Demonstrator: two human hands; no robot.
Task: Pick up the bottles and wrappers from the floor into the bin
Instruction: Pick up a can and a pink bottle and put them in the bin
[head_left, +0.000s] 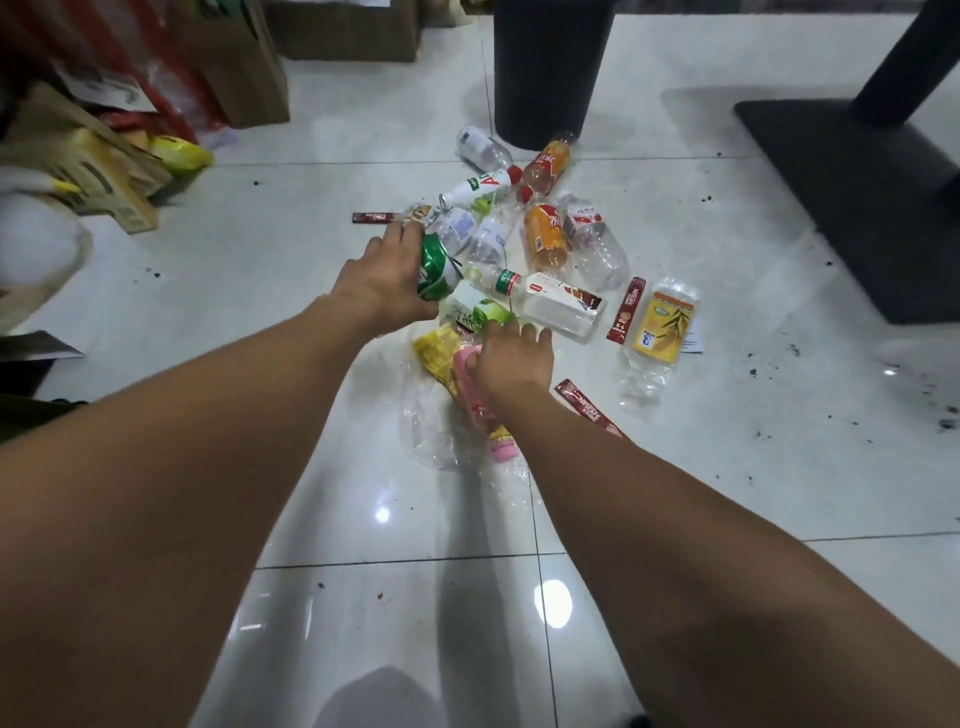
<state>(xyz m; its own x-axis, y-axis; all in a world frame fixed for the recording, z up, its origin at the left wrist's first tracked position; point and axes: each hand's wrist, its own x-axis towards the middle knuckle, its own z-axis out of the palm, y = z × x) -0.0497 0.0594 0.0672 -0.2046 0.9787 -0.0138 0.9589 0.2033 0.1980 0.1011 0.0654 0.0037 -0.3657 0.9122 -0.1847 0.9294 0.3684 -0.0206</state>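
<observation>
A heap of empty bottles and wrappers lies on the white tiled floor. My left hand is shut on a green-labelled bottle at the heap's left side. My right hand grips a pink bottle that lies next to a yellow wrapper. Beyond them lie an orange juice bottle, a clear bottle with a brown label, a yellow-labelled bottle and red sachet wrappers. The black bin stands upright just behind the heap.
Cardboard boxes and bags crowd the left side. A black table base with its post sits on the right. Dark crumbs speckle the tiles at the right. A crumpled clear plastic bag lies under the pink bottle.
</observation>
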